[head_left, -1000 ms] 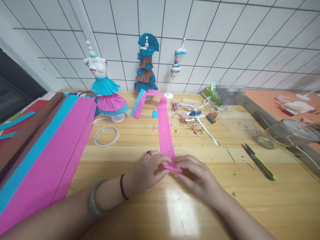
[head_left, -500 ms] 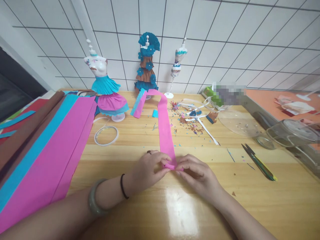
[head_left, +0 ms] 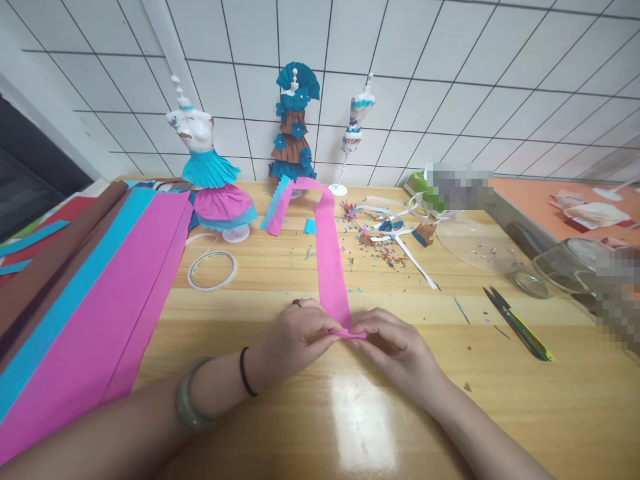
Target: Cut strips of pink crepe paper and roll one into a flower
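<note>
A long pink crepe paper strip (head_left: 332,260) runs from the back of the table toward me, its far end bent left and edged in blue. Its near end is folded over, pinched between both hands. My left hand (head_left: 300,331) is closed on the left side of the fold, thumb below and fingers above. My right hand (head_left: 395,343) grips the right side of the same fold between thumb and fingers. The two hands are close together, with a short piece of the fold showing between them.
Paper sheets (head_left: 110,287) lie at the left beside a tape roll (head_left: 212,271). Behind stand a pink-and-blue dressed mannequin (head_left: 210,167), a teal-and-brown one (head_left: 294,133) and a barer one (head_left: 354,127). Paper scraps (head_left: 385,247), scissors (head_left: 520,325) and a glass jar (head_left: 565,267) are at right.
The near end of the pink strip, curled up between the fingers before, now lies flatter and straighter. The fingers have shifted slightly; both hands keep hold of it.
</note>
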Demonstrator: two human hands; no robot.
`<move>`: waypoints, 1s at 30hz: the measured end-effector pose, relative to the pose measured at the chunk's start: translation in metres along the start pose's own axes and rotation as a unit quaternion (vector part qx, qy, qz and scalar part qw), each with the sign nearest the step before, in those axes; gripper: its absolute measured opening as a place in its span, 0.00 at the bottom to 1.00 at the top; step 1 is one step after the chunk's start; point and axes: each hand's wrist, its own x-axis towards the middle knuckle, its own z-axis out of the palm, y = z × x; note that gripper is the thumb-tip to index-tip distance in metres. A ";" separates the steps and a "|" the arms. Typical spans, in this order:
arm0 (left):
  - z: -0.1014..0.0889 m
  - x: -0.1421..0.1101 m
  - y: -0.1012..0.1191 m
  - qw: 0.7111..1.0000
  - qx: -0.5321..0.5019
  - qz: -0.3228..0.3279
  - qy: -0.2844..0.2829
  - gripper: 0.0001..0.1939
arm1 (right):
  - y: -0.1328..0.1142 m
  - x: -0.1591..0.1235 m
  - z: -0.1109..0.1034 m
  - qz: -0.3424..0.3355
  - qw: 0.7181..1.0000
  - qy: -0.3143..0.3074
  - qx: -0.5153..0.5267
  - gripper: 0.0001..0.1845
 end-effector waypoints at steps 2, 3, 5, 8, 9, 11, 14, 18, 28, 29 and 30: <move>0.000 0.000 -0.001 1.000 0.000 0.008 0.003 0.07 | 0.002 -0.001 0.000 -0.003 1.000 0.003 -0.006 0.07; 0.000 0.000 -0.001 1.000 -0.001 0.012 0.006 0.07 | 0.002 -0.001 0.000 -0.005 1.000 0.007 -0.008 0.08; 0.000 0.000 -0.001 1.000 -0.003 0.017 0.016 0.08 | 0.003 -0.001 0.000 -0.010 1.000 0.014 -0.012 0.08; 0.001 0.000 -0.003 1.000 -0.003 0.017 0.026 0.07 | 0.003 -0.001 0.000 -0.013 1.000 0.019 -0.017 0.08; 0.002 0.000 -0.003 0.999 -0.002 0.018 0.028 0.07 | 0.003 -0.001 0.000 -0.013 1.000 0.020 -0.018 0.08; 0.002 0.000 -0.004 0.999 -0.002 0.019 0.032 0.07 | 0.003 -0.001 0.000 -0.014 0.999 0.025 -0.017 0.08; 0.003 0.000 -0.005 0.999 -0.005 0.018 0.036 0.06 | 0.003 -0.001 0.000 -0.014 0.999 0.030 -0.014 0.08; 0.002 -0.001 -0.006 0.999 -0.011 0.019 0.034 0.05 | 0.003 -0.002 0.000 -0.011 0.999 0.028 -0.014 0.07; 0.002 0.000 -0.005 0.999 -0.008 0.022 0.026 0.07 | 0.003 -0.001 -0.001 -0.007 1.000 0.015 -0.016 0.06; 0.003 0.000 -0.004 0.999 -0.008 0.023 0.027 0.07 | 0.002 -0.001 -0.001 -0.007 1.000 0.011 -0.014 0.06; 0.003 0.000 -0.004 0.999 -0.007 0.024 0.028 0.06 | 0.001 0.000 0.000 -0.007 1.000 0.008 -0.013 0.06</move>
